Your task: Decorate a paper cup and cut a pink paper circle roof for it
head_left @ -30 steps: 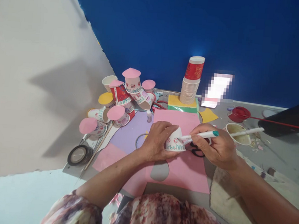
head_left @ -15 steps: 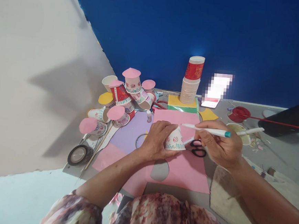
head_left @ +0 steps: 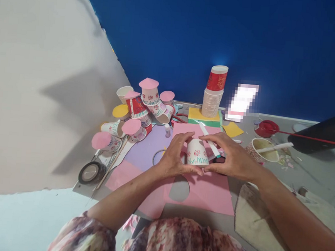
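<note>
A white paper cup (head_left: 197,153) with red flower marks and a green zigzag line stands upside down, its wide rim low, above the pink paper (head_left: 211,194). My left hand (head_left: 175,153) curves round its left side, fingers at the top and thumb by the rim. From the right, my right hand (head_left: 230,155) closes on the same cup, thumb near the rim. A white marker with a green end (head_left: 214,149) slants behind my right fingers; whether it lies on the paper or rests against the hand I cannot tell. Scissors handles (head_left: 220,160) show partly beneath that hand.
Decorated cups with pink cone roofs (head_left: 149,84) pile up at the left. Behind stands a tall stack of cups (head_left: 211,102). Black tape (head_left: 91,173) lies front left, a glue cup (head_left: 264,150) and red tape roll (head_left: 267,128) at right, beside a cloth bag (head_left: 260,214).
My right hand has let go of the green-ended marker and moved left onto the cup. The marker now slants behind its fingers. My left hand stays at the cup.
</note>
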Motion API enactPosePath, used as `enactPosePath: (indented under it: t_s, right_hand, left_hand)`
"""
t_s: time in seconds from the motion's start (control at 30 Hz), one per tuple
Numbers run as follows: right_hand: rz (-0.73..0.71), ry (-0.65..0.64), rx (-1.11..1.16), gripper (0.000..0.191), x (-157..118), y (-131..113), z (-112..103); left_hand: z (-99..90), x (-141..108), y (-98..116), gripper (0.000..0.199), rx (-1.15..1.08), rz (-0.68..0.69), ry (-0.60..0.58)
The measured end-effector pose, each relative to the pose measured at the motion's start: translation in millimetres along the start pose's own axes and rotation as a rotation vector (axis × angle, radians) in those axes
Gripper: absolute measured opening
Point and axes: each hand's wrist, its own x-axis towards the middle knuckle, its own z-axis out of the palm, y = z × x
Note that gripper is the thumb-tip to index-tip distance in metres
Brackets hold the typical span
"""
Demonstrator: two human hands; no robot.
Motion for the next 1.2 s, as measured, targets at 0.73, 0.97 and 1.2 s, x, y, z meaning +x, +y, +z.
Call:
enactPosePath:
  t_s: [0.73, 0.97, 1.2]
  right_hand:
    - [0.002, 0.2, 0.57, 0.082, 4, 32, 5]
    - [-0.006, 0.597, 0.451, 0.016, -5, 20, 0]
    - [-0.301, 0.607, 0.216, 0.024, -10, -2, -18]
  left_hand:
    - [0.6, 8, 11, 0.081, -0.672, -0.323, 0.048]
    - [0.8, 4, 12, 0.077, -0.361, -0.251, 0.035]
    - [-0.8, 5, 14, 0.075, -0.351, -0.236, 0.016]
